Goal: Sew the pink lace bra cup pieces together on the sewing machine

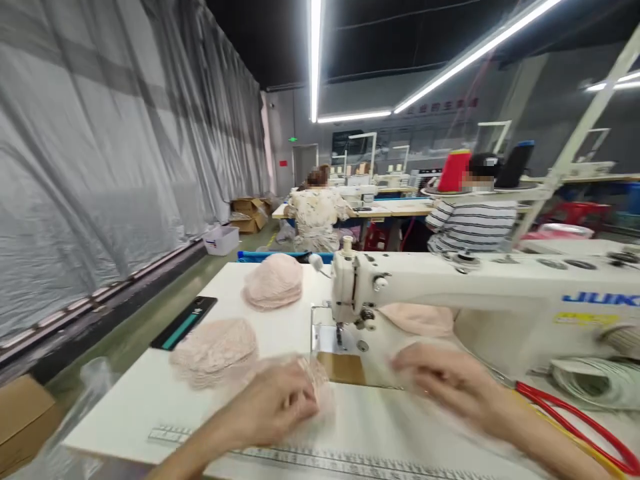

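Note:
My left hand (273,403) is closed on a thin pale pink lace piece (320,383), whose edge shows blurred past the fingers, in front of the sewing machine (353,287). Apart from it, my right hand (440,375) hangs over the machine bed, smeared by motion; whether its fingers hold anything is not clear. The needle and presser foot (341,337) stand above the metal plate between the hands. A stack of pink lace pieces (215,347) lies left of my left hand, and another pink stack (274,281) sits farther back. More pink fabric (420,319) lies under the machine arm.
A black and teal case (185,323) lies at the table's left edge. A printed ruler strip (320,460) runs along the front. Red-handled scissors (575,420) are at right. Two people (320,213) sit at machines ahead. Cardboard boxes (25,417) stand on the floor.

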{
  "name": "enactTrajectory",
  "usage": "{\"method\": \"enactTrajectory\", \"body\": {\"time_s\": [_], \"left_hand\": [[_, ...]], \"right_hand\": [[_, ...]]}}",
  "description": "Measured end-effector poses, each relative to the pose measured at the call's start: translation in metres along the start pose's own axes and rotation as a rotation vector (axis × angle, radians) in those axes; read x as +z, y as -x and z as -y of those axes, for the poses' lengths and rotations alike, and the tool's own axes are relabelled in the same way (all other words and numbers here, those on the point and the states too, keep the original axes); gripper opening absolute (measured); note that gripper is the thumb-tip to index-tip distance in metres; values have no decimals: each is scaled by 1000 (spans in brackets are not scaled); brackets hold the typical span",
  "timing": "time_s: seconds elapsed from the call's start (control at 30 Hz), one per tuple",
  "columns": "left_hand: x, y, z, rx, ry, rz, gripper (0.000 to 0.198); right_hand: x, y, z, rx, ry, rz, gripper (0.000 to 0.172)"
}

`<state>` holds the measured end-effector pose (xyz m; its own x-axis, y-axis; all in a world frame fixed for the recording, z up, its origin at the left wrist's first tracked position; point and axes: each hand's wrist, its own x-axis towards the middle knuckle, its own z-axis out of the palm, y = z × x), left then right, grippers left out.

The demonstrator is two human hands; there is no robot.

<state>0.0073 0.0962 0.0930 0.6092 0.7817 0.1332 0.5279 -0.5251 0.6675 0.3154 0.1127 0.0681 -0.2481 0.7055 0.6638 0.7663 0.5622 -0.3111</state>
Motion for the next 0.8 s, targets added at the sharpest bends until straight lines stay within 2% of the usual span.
{"method": "enactTrajectory", "body": {"time_s": [0.03,0.1,0.2,0.27,0.37,0.43,0.53,0.6,0.8], "left_hand": [[15,-7,6,22,-71,84,19],[38,-17,17,28,-203,113,22],[50,-24,28,7,-334,89,20],[50,-27,31,42,-371,98,23],[47,-32,30,168,-394,107,38],[45,-36,30,226,-393,168,46],[42,-40,30,187,-394,332,52],[40,-42,30,148,-385,390,53],[37,-45,40,216,-384,328,56]], "right_hand": [[6,3,-4,-54,-14,109,24],[20,9,-8,-131,-46,279,22],[34,18,-10,-160,-48,352,23],[37,22,-10,-228,-10,409,27],[38,25,-11,-363,130,508,37],[38,26,-10,-396,192,548,43],[37,26,-8,-382,178,560,52],[37,26,-7,-384,167,558,56],[39,29,-14,-515,310,517,56]]}}
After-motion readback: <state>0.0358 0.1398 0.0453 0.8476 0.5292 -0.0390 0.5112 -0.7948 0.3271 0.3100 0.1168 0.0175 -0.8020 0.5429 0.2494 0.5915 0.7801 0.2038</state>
